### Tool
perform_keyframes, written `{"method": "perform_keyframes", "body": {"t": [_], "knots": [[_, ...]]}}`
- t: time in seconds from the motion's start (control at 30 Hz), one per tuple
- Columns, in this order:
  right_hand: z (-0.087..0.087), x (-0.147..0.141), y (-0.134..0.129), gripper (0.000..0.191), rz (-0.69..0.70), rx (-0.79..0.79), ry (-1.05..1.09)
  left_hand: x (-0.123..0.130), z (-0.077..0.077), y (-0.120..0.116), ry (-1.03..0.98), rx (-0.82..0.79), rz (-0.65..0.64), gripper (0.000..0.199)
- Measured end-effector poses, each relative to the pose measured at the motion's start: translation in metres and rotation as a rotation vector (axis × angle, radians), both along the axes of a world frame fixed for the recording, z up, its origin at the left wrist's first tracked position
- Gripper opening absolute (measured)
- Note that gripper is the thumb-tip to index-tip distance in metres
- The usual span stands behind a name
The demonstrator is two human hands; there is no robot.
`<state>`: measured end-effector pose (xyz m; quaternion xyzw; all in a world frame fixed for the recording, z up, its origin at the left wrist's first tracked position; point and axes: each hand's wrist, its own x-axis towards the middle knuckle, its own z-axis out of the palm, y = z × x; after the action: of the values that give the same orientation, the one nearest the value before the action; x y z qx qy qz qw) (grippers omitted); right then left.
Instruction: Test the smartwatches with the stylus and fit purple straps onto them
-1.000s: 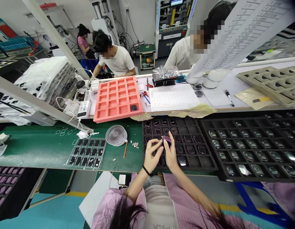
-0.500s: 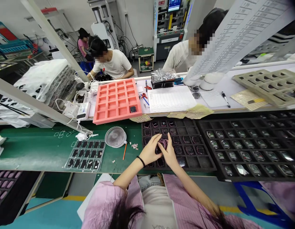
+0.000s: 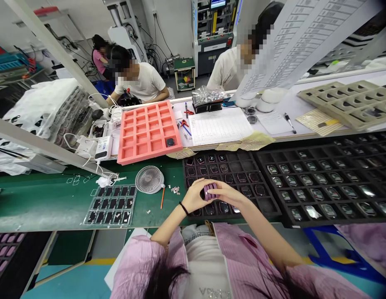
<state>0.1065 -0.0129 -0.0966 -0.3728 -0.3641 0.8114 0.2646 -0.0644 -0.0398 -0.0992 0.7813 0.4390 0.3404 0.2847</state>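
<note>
A short stack of purple-edged watch-like cases [image 3: 210, 191] is held between both hands over a black foam tray [image 3: 268, 206]. My left hand [image 3: 195, 196], with a black band at the wrist, closes round the stack's left side. From the right, my right hand [image 3: 227, 193] has its fingers on the same stack. Rows of dark, pink-rimmed watch-like pieces sit in the tray's compartments behind and beside the hands. Several upper-right compartments of this tray hold nothing. The hands cover some of the middle compartments.
Left of the tray are a round fan [image 3: 149, 179], an orange stick [image 3: 162, 198] and a clear tray of black pieces [image 3: 110, 204]. A pink foam tray [image 3: 133, 159] and paper sheets [image 3: 219, 126] lie on the shelf. Another black tray [image 3: 286, 218] is at right. People sit beyond.
Both hands have turned round the stack, so its purple edges now show more. My right forearm has swung outward to the right. The camera view has shifted slightly.
</note>
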Motion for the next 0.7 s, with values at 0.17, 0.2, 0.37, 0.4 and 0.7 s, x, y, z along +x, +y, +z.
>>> {"method": "perform_keyframes", "body": {"t": [0.17, 0.2, 0.37, 0.4, 0.7], "knots": [[0.005, -0.008, 0.007, 0.037, 0.014, -0.057, -0.013, 0.000, 0.004, 0.003, -0.007, -0.043, -0.043, 0.054], [0.003, -0.010, 0.007, 0.037, 0.001, -0.063, -0.018, -0.001, 0.004, 0.004, -0.014, -0.061, -0.058, 0.056], [-0.014, -0.007, 0.008, 0.039, -0.061, -0.117, 0.028, -0.015, 0.002, 0.008, -0.088, -0.159, -0.082, 0.060], [-0.019, -0.003, 0.010, 0.040, -0.076, -0.131, 0.052, -0.019, 0.000, 0.010, -0.141, -0.200, -0.031, 0.060], [-0.100, 0.023, 0.022, 0.033, -0.268, -0.311, 0.077, -0.031, -0.061, 0.045, -1.014, -1.037, 0.445, 0.036]]}}
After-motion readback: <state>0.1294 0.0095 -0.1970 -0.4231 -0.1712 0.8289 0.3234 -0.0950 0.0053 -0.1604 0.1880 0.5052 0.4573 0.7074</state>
